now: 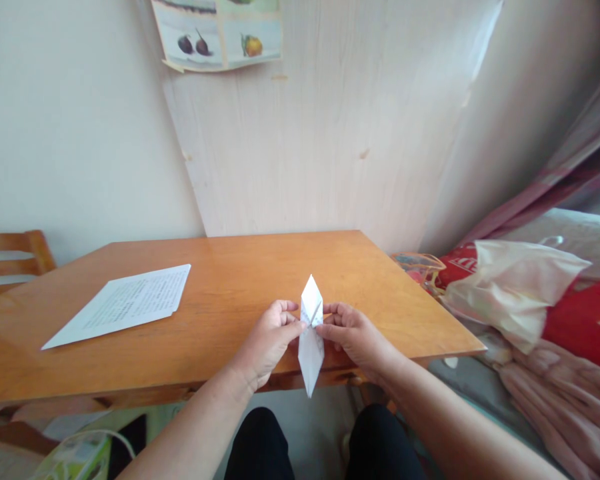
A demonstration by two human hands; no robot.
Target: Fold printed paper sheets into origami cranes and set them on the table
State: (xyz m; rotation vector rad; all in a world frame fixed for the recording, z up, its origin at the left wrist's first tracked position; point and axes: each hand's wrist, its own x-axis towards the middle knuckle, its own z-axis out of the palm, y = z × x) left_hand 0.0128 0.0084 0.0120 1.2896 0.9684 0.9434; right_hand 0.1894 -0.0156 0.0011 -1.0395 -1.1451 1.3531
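A folded sheet of white paper (311,363), long and pointed at both ends, is held upright between my two hands at the table's front edge. Faint print shows on its middle, where folds cross. My left hand (275,333) pinches its left side, thumb on the near face. From the right, my right hand (353,331) grips the opposite side in the same way, its thumb near the centre crease. The paper's lower point hangs below the tabletop's edge, and some fingers are hidden behind the paper.
On the wooden table (260,260), printed sheets (135,300) lie to the left. A wooden chair (15,260) stands at far left. Right of the table are a pale plastic bag (515,287), red bags (590,320) and pinkish cloth (565,387). A fruit poster (220,40) hangs on the wall.
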